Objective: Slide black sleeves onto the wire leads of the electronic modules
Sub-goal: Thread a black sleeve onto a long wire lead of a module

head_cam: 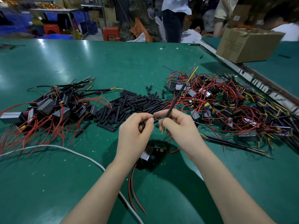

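Note:
My right hand (178, 125) pinches a long black sleeve (175, 101) that slants up and away, with yellow and dark wire leads (192, 73) sticking out of its far end. My left hand (137, 126) is closed beside it, fingertips touching the wires at the sleeve's near end. Below the hands a black module (148, 155) lies on the green table (113, 62), its red wires (134, 194) trailing toward me. A heap of loose black sleeves (129, 104) lies just beyond the hands.
Sleeved modules (53, 105) are piled at the left, and unsleeved modules with red and yellow wires (234, 104) at the right. A white cable (64, 148) crosses the near table. A cardboard box (247, 44) stands far right. People stand behind the table.

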